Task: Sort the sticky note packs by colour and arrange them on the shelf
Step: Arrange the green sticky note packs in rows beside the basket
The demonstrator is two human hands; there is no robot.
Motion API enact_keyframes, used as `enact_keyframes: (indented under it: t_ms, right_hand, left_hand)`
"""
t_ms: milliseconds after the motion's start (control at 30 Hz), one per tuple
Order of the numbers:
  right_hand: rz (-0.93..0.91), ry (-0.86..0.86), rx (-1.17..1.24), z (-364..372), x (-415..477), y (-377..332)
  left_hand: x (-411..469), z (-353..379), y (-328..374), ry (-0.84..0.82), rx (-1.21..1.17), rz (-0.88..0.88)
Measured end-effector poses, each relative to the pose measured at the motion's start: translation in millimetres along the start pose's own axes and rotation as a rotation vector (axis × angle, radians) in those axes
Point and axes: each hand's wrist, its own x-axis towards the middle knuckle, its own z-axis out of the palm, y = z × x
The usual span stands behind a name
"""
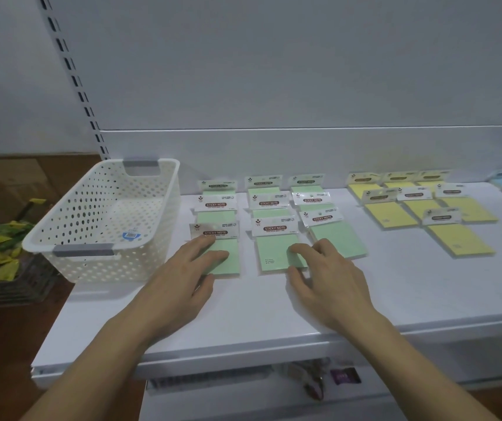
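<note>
Your left hand (183, 268) lay open, its straight fingers resting on the lower half of the front-left green sticky note pack (228, 264), which sat on the white metal shelf (243, 314) just right of the white perforated plastic basket (70, 220). Your right hand (325, 275) was relaxed with fingers loosely bent, gripping nothing, its index fingertip on the near right corner of the front-middle green sticky note pack (274, 253) and its thumb at that pack's near edge. The green packs lay in three columns ahead of both hands, the yellow sticky note packs (456, 238) well apart to the right.
</note>
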Motion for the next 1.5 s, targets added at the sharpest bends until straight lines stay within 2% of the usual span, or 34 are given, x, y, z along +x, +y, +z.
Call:
enact_keyframes:
  t_ms: [267,367,467,667,900,1500]
  right_hand:
    - [-0.026,0.035,0.043,-0.1,0.0,0.8]
    - [-0.040,0.195,0.216,-5.0,1.3,8.0]
    - [-0.034,0.330,0.132,-11.7,10.9,35.6]
    - [0.024,0.127,0.101,-10.2,12.3,62.7]
    - [0.034,0.140,0.014,-8.4,8.6,58.4]
    - [-0.012,0.125,-0.015,-5.8,7.9,58.3]
  left_hand:
    - [0.3,1.5,-2.4,-0.014,0.001,-0.020]
    - [0.3,0.4,-1.6,-0.018,0.000,-0.023]
    - [0.6,-0.5,0.5,-0.013,-0.002,-0.015]
    - [0.9,0.4,-2.0,-0.009,0.001,0.005]
    - [0.1,1.1,-2.7,-0.008,-0.008,0.008]
    - [0.8,2.7,-5.2,-0.017,-0.029,-0.006]
